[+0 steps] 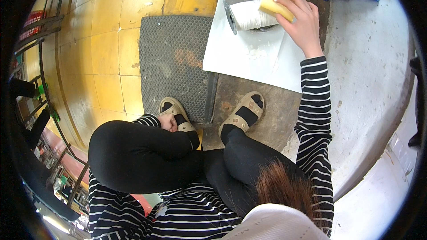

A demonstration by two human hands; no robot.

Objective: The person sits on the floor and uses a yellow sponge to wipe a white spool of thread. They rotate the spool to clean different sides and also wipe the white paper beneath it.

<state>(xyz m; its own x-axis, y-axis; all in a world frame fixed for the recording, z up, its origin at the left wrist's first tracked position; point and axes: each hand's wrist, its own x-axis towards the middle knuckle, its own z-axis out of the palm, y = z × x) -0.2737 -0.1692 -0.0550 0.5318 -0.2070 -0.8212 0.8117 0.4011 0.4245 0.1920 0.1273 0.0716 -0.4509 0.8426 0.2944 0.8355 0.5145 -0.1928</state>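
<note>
The yellow block (pixel 272 6), plain and rounded along its edge, is grasped in the right hand (pixel 304 23), over the right part of a white-wound spool (pixel 248 16) on a white sheet (pixel 249 62). Well apart, the left hand (pixel 168 122) is loosely clenched beside a beige sandal (pixel 186 127).

1 fisheye view reaching me bright overall, pale sheen on yellow tiles (pixel 106 49), white sheet (pixel 249 62) nearly washed out, black leggings (pixel 147 160) low in detail, bright streak (pixel 55 225) at lower left, rim dark and bowed, left-edge clutter (pixel 66 189) too small to resolve
</note>
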